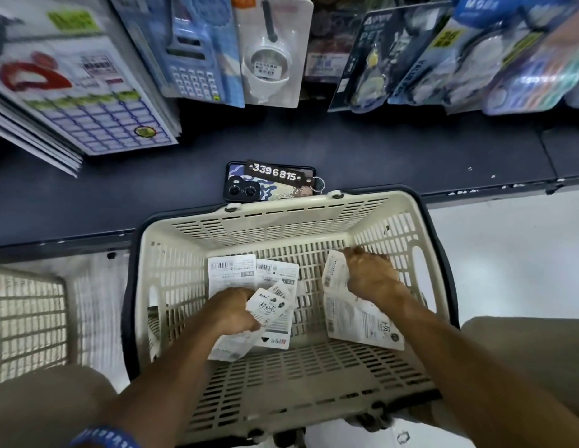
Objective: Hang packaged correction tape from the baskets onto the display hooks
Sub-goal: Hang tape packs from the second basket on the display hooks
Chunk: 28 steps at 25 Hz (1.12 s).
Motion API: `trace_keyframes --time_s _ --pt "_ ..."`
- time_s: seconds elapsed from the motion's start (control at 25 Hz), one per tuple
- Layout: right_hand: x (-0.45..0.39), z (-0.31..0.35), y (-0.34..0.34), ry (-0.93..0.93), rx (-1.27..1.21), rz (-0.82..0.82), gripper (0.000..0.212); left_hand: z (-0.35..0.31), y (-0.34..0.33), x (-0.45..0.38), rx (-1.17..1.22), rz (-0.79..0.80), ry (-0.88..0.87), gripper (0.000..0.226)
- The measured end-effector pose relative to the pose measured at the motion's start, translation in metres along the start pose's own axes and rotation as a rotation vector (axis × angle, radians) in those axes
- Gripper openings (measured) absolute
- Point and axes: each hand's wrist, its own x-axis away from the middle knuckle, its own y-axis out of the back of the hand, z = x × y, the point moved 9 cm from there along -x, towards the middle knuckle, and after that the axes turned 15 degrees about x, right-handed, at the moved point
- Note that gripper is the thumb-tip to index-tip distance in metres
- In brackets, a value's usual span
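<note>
While both arms reach down into the cream basket (407,227), the left hand (233,310) has its fingers curled round a small bunch of white packets (270,310), the top one face-up with printed characters, the rest fanned beneath it toward the basket's near side. The right hand (373,274) is lower in the basket's right half, fingers bent and pinching the edge of a packet (335,274) that stands tilted against it; how firm that hold is cannot be told, as the fingertips are partly hidden. Just nearer the person than that hand, another larger packet (362,321) lies flat on the basket floor, back side up with fine print. Toward the basket's far middle, two more packets (231,270) lie back-up, barcodes showing, overlapping each other and touching the bunch held by the left hand. A dark handle runs round the basket's rim. Beyond the basket's far rim, on the dark shelf (411,156), lies a phone (249,189) face-down with a black key tag (276,173) bearing white numbers laid across it. Above the shelf, farther still from the basket, hang carded goods: a blue calculator pack (194,59), a white pack (272,50), and dark and blue packs to the right. Left of the basket stands a second cream basket (26,318), blurred. A blue wristband (103,439) circles the left wrist.
</note>
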Motion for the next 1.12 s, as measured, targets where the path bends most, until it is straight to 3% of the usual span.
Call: trace_keyframes --time_s 0.12,0.24,0.36,0.56,0.64,0.76,0.92,1.0,1.12 --pt "-0.004 0.006 0.001 -0.008 0.037 0.016 0.051 -0.005 -0.003 0.001 0.009 0.006 -0.005 0.057" --pt "-0.012 0.018 0.021 0.103 0.292 -0.029 0.056 -0.007 -0.008 0.003 0.047 0.035 -0.019 0.066" --pt "-0.009 0.039 0.016 0.245 0.210 -0.035 0.069 -0.008 -0.008 0.003 0.065 0.039 -0.024 0.066" --pt "0.007 0.048 -0.010 0.305 0.362 -0.252 0.084 -0.009 -0.003 0.003 0.169 -0.010 -0.008 0.057" --pt "0.009 0.050 -0.028 0.333 0.228 -0.182 0.084 -0.010 -0.001 0.002 0.208 -0.028 0.003 0.059" --pt "0.006 0.033 -0.046 0.170 -0.137 -0.083 0.091 -0.005 0.003 0.001 0.270 -0.046 0.045 0.061" --pt "-0.001 0.014 -0.049 0.005 -0.188 -0.085 0.094 -0.001 0.008 -0.002 0.335 -0.068 0.064 0.054" --pt "-0.004 0.014 -0.049 0.004 -0.252 -0.069 0.076 0.002 0.011 -0.003 0.357 -0.090 0.075 0.047" --pt "0.002 0.029 -0.064 0.192 -0.517 0.196 0.049 0.008 0.025 -0.004 0.364 -0.163 0.087 0.037"
